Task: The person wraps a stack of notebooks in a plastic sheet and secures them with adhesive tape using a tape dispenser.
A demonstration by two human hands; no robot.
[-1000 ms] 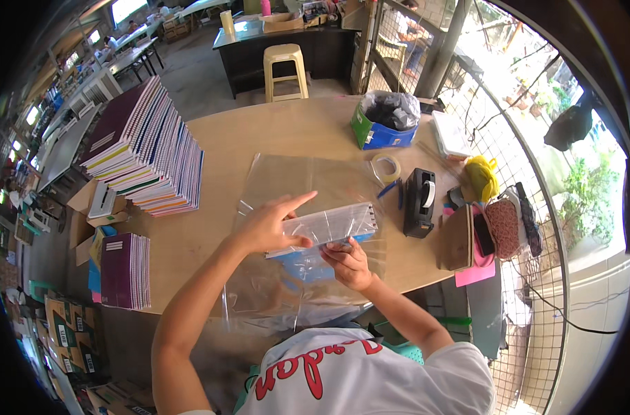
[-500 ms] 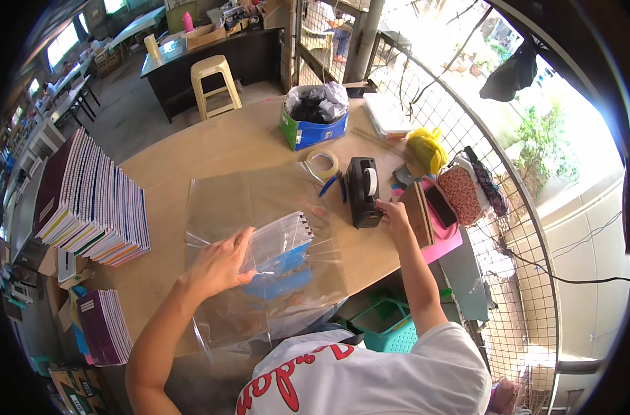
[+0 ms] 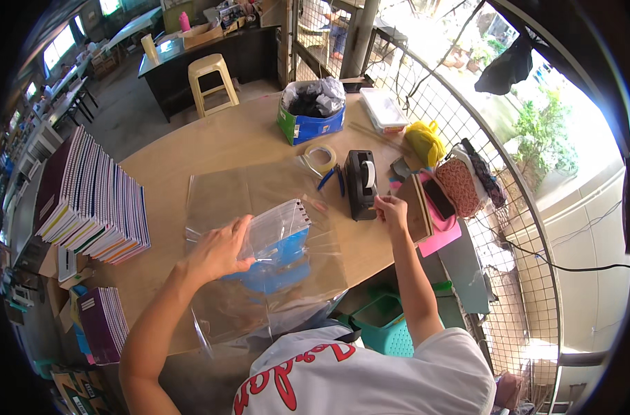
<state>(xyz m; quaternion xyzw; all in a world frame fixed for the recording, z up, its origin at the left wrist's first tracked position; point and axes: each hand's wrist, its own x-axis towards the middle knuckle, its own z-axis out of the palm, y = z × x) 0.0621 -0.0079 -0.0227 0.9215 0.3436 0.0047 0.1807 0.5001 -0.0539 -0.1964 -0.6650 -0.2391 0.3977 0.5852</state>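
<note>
On the table lies a wide sheet of clear plastic (image 3: 225, 190). Over it a spiral notebook (image 3: 277, 232), white and blue, stands tilted with clear plastic around it. My left hand (image 3: 221, 250) grips its left side, thumb in front and fingers on top. To the right is a black tape dispenser (image 3: 358, 194) with a pale roll in it. My right hand (image 3: 392, 209) is at the dispenser's near right end, thumb and fingers pinched together. Anything between those fingertips is too small to make out. Blue-handled scissors (image 3: 332, 181) and a tape roll (image 3: 321, 158) lie beyond the notebook.
Stacked spiral notebooks (image 3: 97, 200) rise at the left, with a smaller purple pile (image 3: 104, 321) below. A box of crumpled plastic (image 3: 311, 128) stands at the back. A yellow bundle (image 3: 425, 144), a patterned pouch (image 3: 458, 187) and a phone (image 3: 439, 200) line the right edge.
My right hand's fingers have drawn slightly away from the dispenser's end and are pinched closer together. My left hand keeps its hold, and the notebook stands slightly more tilted up.
</note>
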